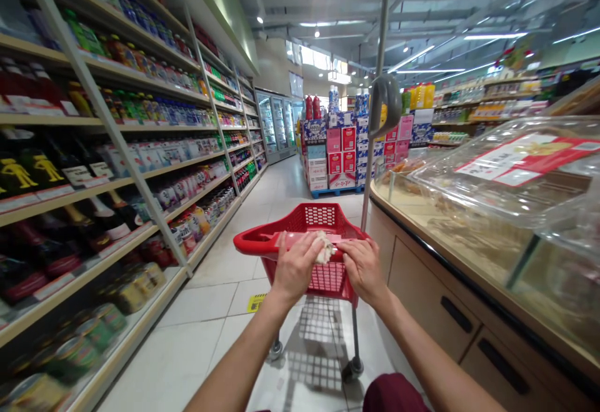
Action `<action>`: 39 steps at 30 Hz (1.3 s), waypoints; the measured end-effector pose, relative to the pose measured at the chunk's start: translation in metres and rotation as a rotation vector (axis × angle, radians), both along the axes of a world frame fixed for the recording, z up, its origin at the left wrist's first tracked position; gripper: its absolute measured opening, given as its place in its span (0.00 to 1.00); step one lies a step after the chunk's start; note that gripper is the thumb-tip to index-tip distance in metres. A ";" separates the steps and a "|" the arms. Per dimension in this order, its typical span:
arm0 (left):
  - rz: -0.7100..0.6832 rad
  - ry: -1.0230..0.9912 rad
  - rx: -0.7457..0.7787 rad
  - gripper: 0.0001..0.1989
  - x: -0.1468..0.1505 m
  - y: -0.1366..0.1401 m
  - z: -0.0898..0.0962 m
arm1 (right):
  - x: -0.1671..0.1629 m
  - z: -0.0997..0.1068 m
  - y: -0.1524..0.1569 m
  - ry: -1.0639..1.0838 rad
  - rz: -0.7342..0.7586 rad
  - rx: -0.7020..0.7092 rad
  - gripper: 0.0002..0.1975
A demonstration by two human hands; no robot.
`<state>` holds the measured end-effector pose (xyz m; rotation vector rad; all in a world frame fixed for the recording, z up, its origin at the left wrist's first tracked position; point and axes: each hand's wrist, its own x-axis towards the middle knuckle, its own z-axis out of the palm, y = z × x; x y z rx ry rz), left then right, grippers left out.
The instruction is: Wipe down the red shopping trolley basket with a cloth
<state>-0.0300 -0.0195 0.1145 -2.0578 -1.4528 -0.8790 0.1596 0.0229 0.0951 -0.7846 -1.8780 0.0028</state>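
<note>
A red plastic shopping cart (323, 213) stands in front of me. My left hand (296, 263) lies over the middle of its handle, fingers bent forward across it. A crumpled white tissue or cloth (324, 248) bunches at the thumb side of that hand, against the handle. At the handle's right end, my right hand (363, 268) has its fingers curled over the bar, their tips close to the tissue. The visible mesh of the basket has no goods behind it; its floor is mostly hidden by the handle and my hands.
Drink shelves (164, 125) line the left side. On the right runs a counter (422, 274) with clear plastic food boxes (497, 193) on top and a metal pole (375, 124) at its corner. Stacked cartons (335, 155) stand ahead on a blue pallet, with glass-door coolers (277, 119) beyond.
</note>
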 end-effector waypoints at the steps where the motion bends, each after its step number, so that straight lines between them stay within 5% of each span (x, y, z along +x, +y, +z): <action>1: -0.002 0.006 -0.005 0.16 0.000 0.000 0.001 | 0.000 0.000 0.000 0.001 0.003 0.000 0.13; 7: 0.361 -0.248 -0.023 0.16 -0.040 -0.002 0.007 | 0.001 0.001 -0.003 0.007 0.008 0.002 0.13; 12: 0.074 -0.032 -0.081 0.17 -0.007 -0.007 0.004 | 0.000 -0.001 -0.003 0.010 -0.008 0.008 0.13; 17: 0.231 -0.185 -0.160 0.17 0.005 -0.002 0.015 | 0.003 0.000 -0.006 0.003 0.012 -0.011 0.13; 22: -0.018 -0.055 -0.341 0.24 0.020 0.003 0.022 | -0.008 0.020 -0.008 0.091 -0.030 -0.048 0.20; 25: 0.066 -0.088 -0.350 0.33 0.004 0.001 0.017 | -0.028 0.031 -0.010 -0.085 0.040 -0.021 0.19; 30: 0.179 -0.016 -0.360 0.33 -0.040 -0.004 0.005 | -0.056 0.025 -0.015 -0.265 0.007 0.017 0.15; 34: 0.187 -0.024 -0.273 0.30 -0.040 -0.007 -0.001 | -0.024 0.013 -0.005 -0.173 -0.023 0.063 0.13; 39: 0.231 -0.096 -0.145 0.26 -0.016 -0.007 -0.011 | 0.026 0.005 0.011 0.009 -0.265 -0.052 0.15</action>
